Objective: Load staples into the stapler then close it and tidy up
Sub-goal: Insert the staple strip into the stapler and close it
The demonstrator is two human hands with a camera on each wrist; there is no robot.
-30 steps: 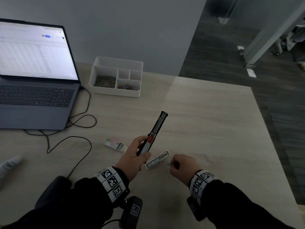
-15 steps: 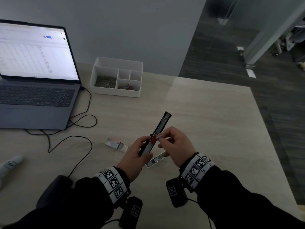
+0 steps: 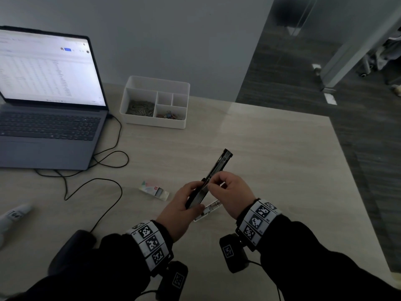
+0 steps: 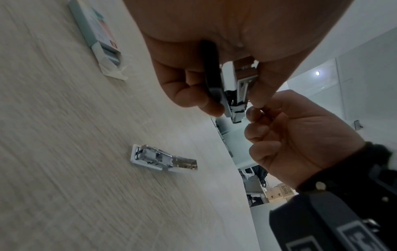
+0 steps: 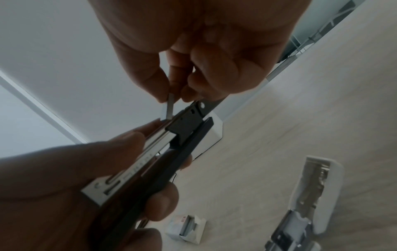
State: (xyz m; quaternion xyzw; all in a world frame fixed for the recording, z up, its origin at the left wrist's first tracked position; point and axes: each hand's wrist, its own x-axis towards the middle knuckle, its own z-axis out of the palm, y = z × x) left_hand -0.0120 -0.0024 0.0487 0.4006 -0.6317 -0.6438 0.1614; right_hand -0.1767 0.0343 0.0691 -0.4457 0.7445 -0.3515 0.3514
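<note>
My left hand grips the lower end of a long black stapler, opened out and tilted up to the right above the table. My right hand pinches a short grey strip of staples between thumb and forefinger. The strip's lower end is at the stapler's metal channel, beside the black slider. A white stapler part with metal insides lies on the table under my hands, also visible in the left wrist view. The small staple box lies open to its left.
An open laptop stands at the far left, with its black cable looping across the table. A white divided tray with clips sits at the back. A white object lies at the left edge. The table's right edge drops to dark floor.
My right hand rose from the table beside the white part and brought the staple strip up to the stapler. The left hand kept holding the stapler, shifting it slightly right.
</note>
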